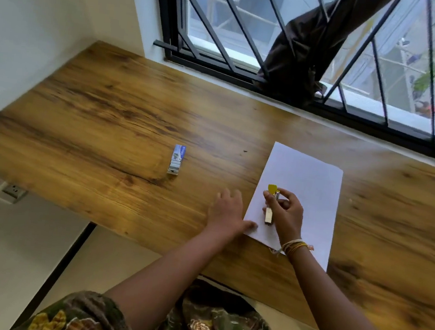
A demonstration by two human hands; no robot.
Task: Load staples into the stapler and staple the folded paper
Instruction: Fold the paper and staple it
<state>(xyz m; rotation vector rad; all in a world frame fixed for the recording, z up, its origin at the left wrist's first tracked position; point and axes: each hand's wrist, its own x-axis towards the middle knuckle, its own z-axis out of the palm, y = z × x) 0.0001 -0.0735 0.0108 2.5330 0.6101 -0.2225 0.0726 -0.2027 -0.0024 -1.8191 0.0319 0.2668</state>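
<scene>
Apparently the loading step is in hand: a small yellow stapler (pixel 271 204) is held upright over the white paper (pixel 300 191), pinched in the fingers of the right hand (pixel 284 214). Whether its top is swung open cannot be told. The left hand (pixel 228 212) is laid flat with spread fingers on the table (pixel 107 113), touching the paper's left corner at the near edge. The staple box (pixel 176 159) lies well apart, toward the table's left edge. Next, staples probably must be fetched from it with the left hand.

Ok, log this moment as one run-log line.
right hand: holds stapler over paper | left hand: flat on desk | staple box: apart
</scene>
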